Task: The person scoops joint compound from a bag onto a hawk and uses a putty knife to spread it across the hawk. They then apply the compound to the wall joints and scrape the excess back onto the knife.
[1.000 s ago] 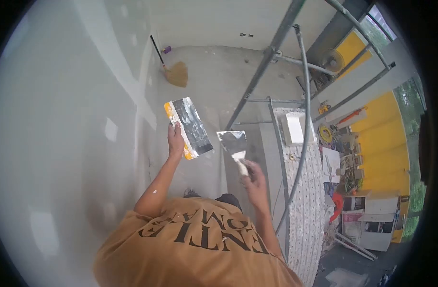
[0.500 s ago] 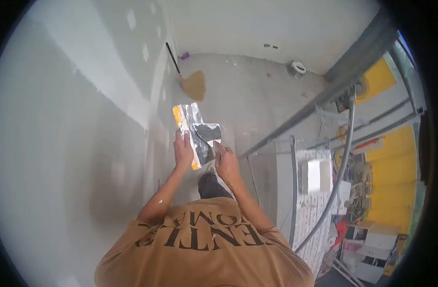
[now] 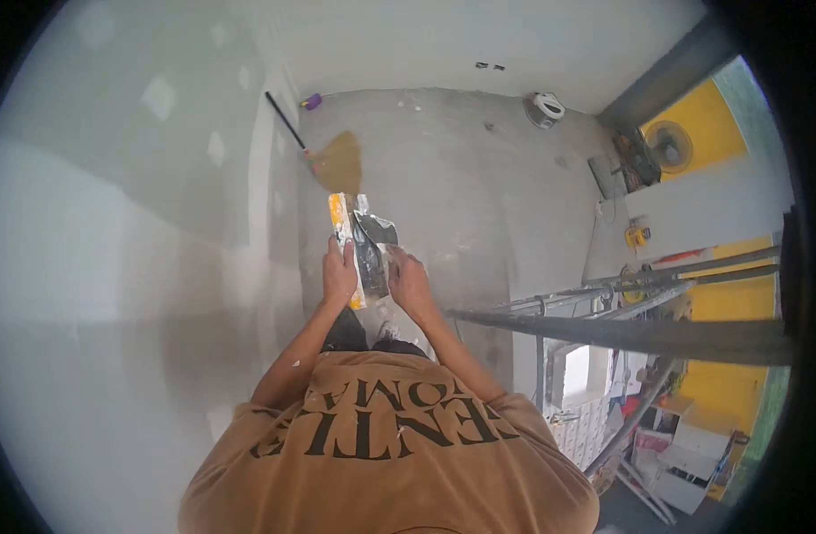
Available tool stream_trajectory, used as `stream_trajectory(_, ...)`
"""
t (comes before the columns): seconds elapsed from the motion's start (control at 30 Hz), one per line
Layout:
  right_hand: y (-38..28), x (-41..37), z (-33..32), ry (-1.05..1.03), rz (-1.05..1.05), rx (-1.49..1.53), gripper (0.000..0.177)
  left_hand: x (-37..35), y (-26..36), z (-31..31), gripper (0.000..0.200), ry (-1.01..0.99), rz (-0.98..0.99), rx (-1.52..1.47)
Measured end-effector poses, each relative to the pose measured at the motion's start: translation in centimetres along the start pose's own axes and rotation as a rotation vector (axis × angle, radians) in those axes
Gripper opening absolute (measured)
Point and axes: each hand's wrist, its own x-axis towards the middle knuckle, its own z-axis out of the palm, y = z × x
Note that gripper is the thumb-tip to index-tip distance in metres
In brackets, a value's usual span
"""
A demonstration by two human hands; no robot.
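Observation:
My left hand [image 3: 340,274] is closed round the near side of a wide drywall taping knife [image 3: 338,214] with a yellow back, its blade smeared with white compound. My right hand [image 3: 410,281] grips a smaller putty knife [image 3: 379,230], whose dark blade lies against or just over the wide blade; the handle is mostly hidden in the fingers. Both tools are held in front of my body, above the concrete floor.
A plastered wall [image 3: 158,231] with pale patches rises on my left. A broom [image 3: 338,160] leans near it. Metal scaffold bars [image 3: 621,329] cross on the right, by a perforated platform carrying a white container [image 3: 583,374]. A rice-cooker-like appliance [image 3: 546,109] stands at the far wall.
My view has turned, so the broom sits further left and the scaffold bar lies more level. The putty knife has shifted slightly left and towards me across the wide blade.

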Motion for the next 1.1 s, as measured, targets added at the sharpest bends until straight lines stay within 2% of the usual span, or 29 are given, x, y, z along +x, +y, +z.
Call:
stream_trajectory(0.07,2.2,0.8,2.4,0.039,0.040,-0.004,0.032,0.9,-2.9,0.5,0.041,0.002,0.064,0.032)
stream_trajectory(0.13,4.6,1.1,3.1,0.076,0.244,0.076,0.031,1.6,-4.6,-0.3,0.044,-0.236,0.085,0.064)
stream_trajectory(0.2,9.5,0.1,3.7,0.109,0.440,0.069,0.030,2.9,-7.8,-0.3,0.048,-0.312,0.182,0.041)
stream_trajectory(0.27,16.5,-2.7,3.9,0.059,0.589,0.060,0.031,4.1,-9.4,0.8,0.048,-0.352,0.177,0.064)
stream_trajectory(0.3,19.6,-4.3,4.2,0.078,0.606,0.057,0.031,5.0,-13.7,3.1,0.046,-0.244,0.263,0.118)
stream_trajectory(0.37,25.1,-10.5,5.4,-0.007,0.699,-0.124,0.033,6.5,-15.7,3.4,0.047,-0.351,0.249,0.095)
stream_trajectory(0.4,26.4,-13.9,5.9,0.016,0.721,-0.124,0.033,7.0,-15.2,2.9,0.047,-0.424,0.246,0.083)
stream_trajectory(0.43,27.2,-16.9,6.4,0.134,0.670,-0.199,0.035,7.0,-13.1,1.5,0.049,-0.503,0.226,0.144)
stream_trajectory(0.47,27.2,-18.3,6.4,0.260,0.611,-0.276,0.037,7.5,-13.2,1.6,0.049,-0.515,0.268,0.149)
stream_trajectory(0.5,25.2,-19.0,4.9,0.279,0.627,-0.266,0.037,7.8,-12.4,0.5,0.049,-0.443,0.385,0.147)
stream_trajectory(0.53,24.9,-21.1,5.7,0.363,0.745,-0.275,0.037,7.7,-13.6,0.9,0.049,-0.379,0.518,0.145)
stream_trajectory(0.57,24.6,-23.4,6.7,0.440,0.868,-0.284,0.038,7.1,-11.2,-0.3,0.056,-0.557,0.316,0.145)
stream_trajectory(0.6,26.1,-26.1,8.4,0.468,0.893,-0.274,0.038,6.8,-10.5,-0.8,0.056,-0.583,0.344,0.153)
stream_trajectory(0.67,30.4,-30.5,13.0,0.481,0.950,0.060,0.024,6.9,-9.6,-1.5,0.055,-0.629,0.380,0.238)
stream_trajectory(0.7,28.1,-31.6,13.0,0.399,1.059,0.372,0.021,6.9,-10.0,-1.4,0.055,-0.648,0.424,0.241)
stream_trajectory(0.73,24.7,-30.5,12.3,0.422,1.099,0.365,0.021,8.7,-10.3,-1.0,0.052,-0.699,0.362,0.222)
stream_trajectory(0.8,23.4,-32.4,15.7,0.597,1.207,0.798,0.012,9.9,-12.0,0.1,0.049,-0.752,0.392,0.208)
stream_trajectory(0.87,24.5,-33.6,19.4,0.716,1.181,0.818,0.011,10.9,-14.8,1.3,0.041,-0.742,0.373,0.043)
stream_trajectory(0.93,23.8,-33.0,21.4,0.817,1.136,0.857,0.011,11.3,-14.7,0.9,0.039,-0.749,0.453,0.059)
stream_trajectory(1.0,22.1,-33.4,22.4,0.732,1.275,0.882,0.008,10.9,-13.6,0.5,0.036,-0.762,0.531,0.088)
stream_trajectory(1.03,23.0,-33.8,23.6,0.683,1.161,0.944,0.005,11.0,-13.6,0.6,0.036,-0.772,0.548,0.089)
stream_trajectory(1.07,23.0,-33.2,24.6,0.729,1.141,0.960,0.005,11.1,-13.5,1.1,0.036,-0.787,0.566,0.085)
stream_trajectory(1.1,22.7,-32.9,25.7,0.773,1.216,1.032,0.006,10.9,-13.4,1.2,0.036,-0.800,0.612,0.083)
